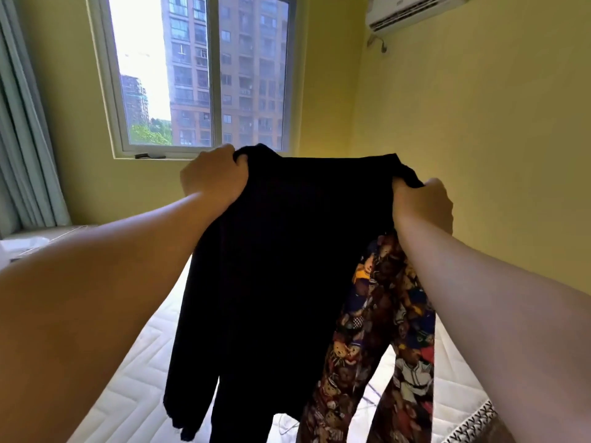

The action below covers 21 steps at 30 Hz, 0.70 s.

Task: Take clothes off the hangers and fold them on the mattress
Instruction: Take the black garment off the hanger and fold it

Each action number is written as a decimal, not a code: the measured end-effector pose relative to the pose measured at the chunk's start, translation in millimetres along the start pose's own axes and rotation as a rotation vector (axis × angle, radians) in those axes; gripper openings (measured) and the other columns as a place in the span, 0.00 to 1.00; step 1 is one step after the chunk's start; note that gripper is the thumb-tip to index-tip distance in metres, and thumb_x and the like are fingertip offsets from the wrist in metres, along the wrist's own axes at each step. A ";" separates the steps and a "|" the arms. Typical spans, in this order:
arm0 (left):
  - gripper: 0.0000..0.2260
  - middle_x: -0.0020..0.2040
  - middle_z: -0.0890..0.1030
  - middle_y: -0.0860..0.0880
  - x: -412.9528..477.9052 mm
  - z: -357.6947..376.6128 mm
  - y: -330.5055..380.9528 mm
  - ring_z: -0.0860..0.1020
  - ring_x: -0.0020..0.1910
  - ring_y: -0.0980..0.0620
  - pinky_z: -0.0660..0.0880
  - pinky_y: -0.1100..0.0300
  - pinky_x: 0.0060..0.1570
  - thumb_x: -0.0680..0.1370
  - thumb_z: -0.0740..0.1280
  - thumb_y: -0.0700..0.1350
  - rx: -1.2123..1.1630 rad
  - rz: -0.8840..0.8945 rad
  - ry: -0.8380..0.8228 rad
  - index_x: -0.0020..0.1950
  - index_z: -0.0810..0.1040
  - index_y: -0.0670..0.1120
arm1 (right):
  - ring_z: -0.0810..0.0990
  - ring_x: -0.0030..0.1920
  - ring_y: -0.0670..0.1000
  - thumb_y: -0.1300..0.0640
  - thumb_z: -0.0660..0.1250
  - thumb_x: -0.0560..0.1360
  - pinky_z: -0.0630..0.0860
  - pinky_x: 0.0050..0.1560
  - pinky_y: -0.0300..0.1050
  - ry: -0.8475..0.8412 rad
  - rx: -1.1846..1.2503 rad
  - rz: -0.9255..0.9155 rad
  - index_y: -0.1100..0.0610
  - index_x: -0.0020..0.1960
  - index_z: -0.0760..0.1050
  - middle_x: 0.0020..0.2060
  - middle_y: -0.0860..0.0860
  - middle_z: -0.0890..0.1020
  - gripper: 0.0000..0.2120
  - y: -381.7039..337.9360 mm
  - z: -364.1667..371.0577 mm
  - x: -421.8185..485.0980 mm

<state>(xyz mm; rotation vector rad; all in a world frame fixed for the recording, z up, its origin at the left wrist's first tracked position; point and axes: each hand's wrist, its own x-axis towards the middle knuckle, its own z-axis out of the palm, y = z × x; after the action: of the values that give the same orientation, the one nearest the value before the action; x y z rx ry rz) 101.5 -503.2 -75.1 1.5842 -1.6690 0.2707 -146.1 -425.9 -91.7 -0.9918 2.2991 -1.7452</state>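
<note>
- A person holds a black top (pixel 281 266) aloft at centre frame, above a white mattress (pixel 128 378) that fills the lower part of the picture.
- The left hand (pixel 213 179) is curled round one shoulder of the garment and the right hand (pixel 423 207) is bunched round the other, so the cloth is spread between them.
- The top hangs limp, with one long sleeve trailing at lower left. It looks like soft, matte, fairly light knit with no stiffness, likely to sag and crease wherever it is unsupported.
- The shoulder seams look the sound places to hold it. Lowering it flat before folding should keep the sleeves from tangling.
- A bear-print garment (pixel 383 330), busy and multicoloured, dangles just below the right wrist. Whether that hand also holds it cannot be told.
- No hanger can be made out inside the black top.
- The mattress shows quilted chevron stitching.
- Behind are pale yellow walls, a white-framed window (pixel 198 75) at upper left, a grey pleated curtain (pixel 22 139) at the left edge and an air conditioner (pixel 412 11) at upper right.
</note>
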 end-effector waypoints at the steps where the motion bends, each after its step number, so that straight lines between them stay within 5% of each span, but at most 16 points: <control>1: 0.13 0.42 0.73 0.45 4.2 4.4 2.5 0.71 0.42 0.44 0.64 0.55 0.40 0.81 0.53 0.51 -0.006 -0.002 -0.024 0.48 0.72 0.45 | 0.75 0.45 0.57 0.43 0.60 0.74 0.70 0.45 0.48 0.010 0.000 0.007 0.56 0.54 0.70 0.45 0.52 0.76 0.17 0.0 1.1 2.0; 6: 0.14 0.37 0.73 0.47 11.8 59.4 6.8 0.73 0.41 0.45 0.67 0.57 0.40 0.76 0.56 0.51 0.010 -0.042 -0.286 0.45 0.75 0.43 | 0.77 0.49 0.60 0.53 0.62 0.72 0.74 0.49 0.51 0.019 -0.067 0.092 0.57 0.56 0.71 0.53 0.55 0.78 0.14 38.7 26.9 22.8; 14: 0.12 0.48 0.77 0.43 -12.6 252.9 -17.9 0.76 0.45 0.42 0.68 0.57 0.41 0.78 0.55 0.46 -0.012 -0.248 -0.616 0.55 0.73 0.43 | 0.78 0.52 0.61 0.55 0.64 0.75 0.72 0.43 0.49 -0.113 -0.261 0.304 0.63 0.58 0.73 0.55 0.59 0.78 0.16 185.3 143.0 87.7; 18: 0.09 0.49 0.74 0.43 -8.5 340.8 -19.5 0.79 0.37 0.43 0.70 0.58 0.32 0.79 0.53 0.42 -0.076 -0.363 -0.720 0.55 0.69 0.43 | 0.78 0.54 0.62 0.56 0.63 0.76 0.74 0.47 0.51 -0.163 -0.285 0.373 0.64 0.57 0.73 0.56 0.60 0.77 0.14 236.3 204.7 129.8; 21: 0.12 0.54 0.75 0.41 1.4 407.6 -22.6 0.78 0.47 0.42 0.73 0.55 0.43 0.81 0.52 0.43 -0.121 -0.441 -0.718 0.61 0.69 0.42 | 0.77 0.55 0.62 0.55 0.63 0.77 0.73 0.49 0.51 -0.198 -0.316 0.360 0.64 0.57 0.73 0.56 0.60 0.77 0.14 271.8 251.1 164.7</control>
<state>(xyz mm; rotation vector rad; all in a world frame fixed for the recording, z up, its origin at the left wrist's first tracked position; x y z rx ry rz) -38.6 -770.7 -349.7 2.0338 -1.7179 -0.6869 -284.2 -686.2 -369.5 -0.6910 2.4748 -1.1236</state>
